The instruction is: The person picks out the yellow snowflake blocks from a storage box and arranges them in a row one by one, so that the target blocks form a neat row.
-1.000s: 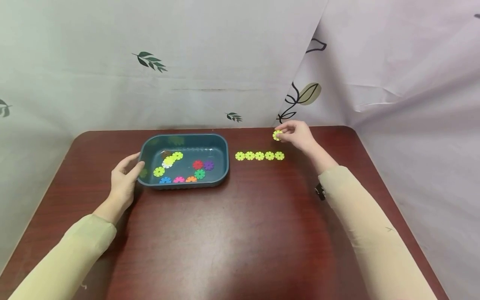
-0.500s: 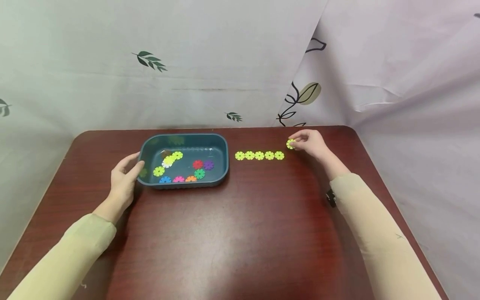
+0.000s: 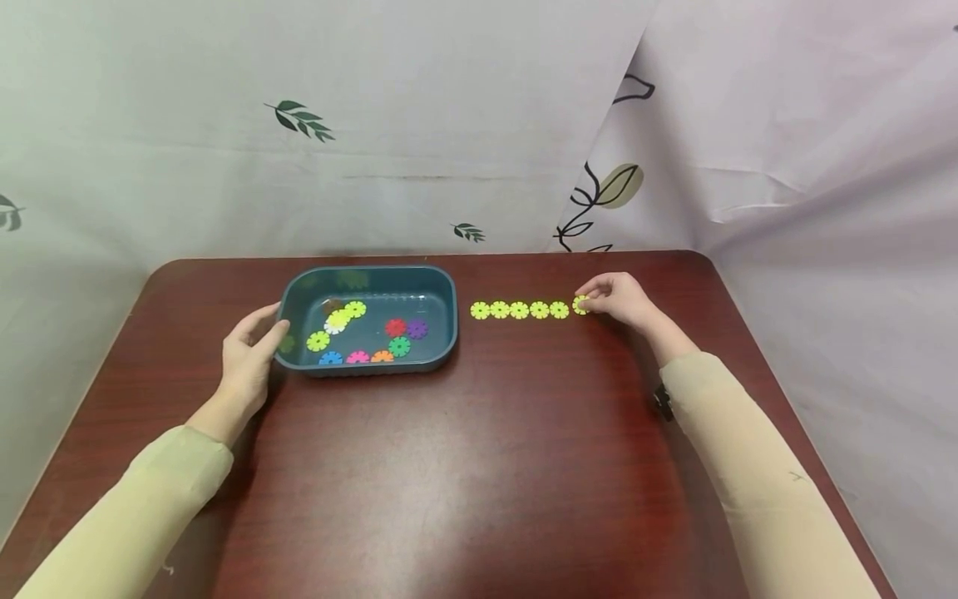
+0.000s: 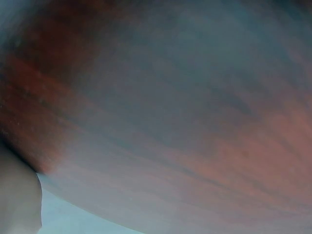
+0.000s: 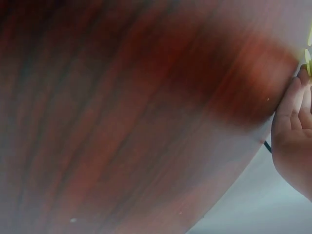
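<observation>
A dark blue-green plastic basin [image 3: 367, 369] stands on the table, with my left hand [image 3: 249, 353] gripping its left end, thumb at the rim. Inside it lie several notched snowflake discs: yellow, white, red, purple, green, blue, pink and orange. To its right runs a straight row of yellow snowflake discs [image 3: 520, 310], edge to edge. My right hand [image 3: 618, 298] pinches another yellow snowflake disc [image 3: 580, 305] by its right side, just right of the row's end with a small gap. In the right wrist view, the right hand [image 5: 295, 126] shows at the right edge, fingertips at yellow discs.
The reddish-brown wooden table [image 3: 449, 466] reaches back to a pale curtain [image 3: 419, 125] with leaf prints. A dark strap-like item [image 3: 663, 402] shows under the right sleeve. Mostly blurred tabletop fills the left wrist view.
My right hand has moved right and then down toward the table, bringing the yellow snowflake disc beside the row's right end. The left hand and basin have stayed put.
</observation>
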{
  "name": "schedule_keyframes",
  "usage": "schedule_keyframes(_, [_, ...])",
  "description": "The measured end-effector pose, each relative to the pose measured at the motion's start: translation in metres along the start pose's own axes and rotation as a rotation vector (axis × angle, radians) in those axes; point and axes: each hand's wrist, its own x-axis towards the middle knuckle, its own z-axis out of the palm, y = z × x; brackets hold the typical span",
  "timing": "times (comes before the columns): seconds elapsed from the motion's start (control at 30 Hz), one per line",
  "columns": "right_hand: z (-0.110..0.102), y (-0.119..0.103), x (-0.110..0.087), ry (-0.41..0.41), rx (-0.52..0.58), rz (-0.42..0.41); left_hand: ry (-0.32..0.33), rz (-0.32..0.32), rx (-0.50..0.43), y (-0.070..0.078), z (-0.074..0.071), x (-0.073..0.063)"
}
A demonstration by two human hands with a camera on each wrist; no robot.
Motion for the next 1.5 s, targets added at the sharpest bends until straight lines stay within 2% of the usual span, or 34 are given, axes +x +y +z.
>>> schedule_keyframes(0.27, [0.004,0.001,0.0,0.022,-0.086,-0.034,-0.009,0.011,-0.022,-0.001,0.0,0.001])
schedule_keyframes(0.43, [0.005,0.002,-0.001,0.016,-0.114,-0.065,-0.014,0.013,-0.027,0.0,0.0,0.0])
schedule_keyframes(0.63, [0.007,0.003,-0.001,0.022,-0.134,-0.063,-0.01,0.014,-0.026,-0.001,0.0,0.0])
schedule_keyframes(1.1, [0.007,0.003,-0.001,0.034,-0.128,-0.059,0.019,-0.01,0.0,0.0,0.002,0.001])
schedule_keyframes(1.3, [0.004,0.001,0.0,0.031,-0.088,-0.056,0.029,-0.021,0.01,-0.001,0.002,0.001])
schedule_keyframes(1.5, [0.002,-0.008,0.003,0.04,-0.027,-0.088,0.028,-0.015,0.023,-0.001,0.001,0.001])
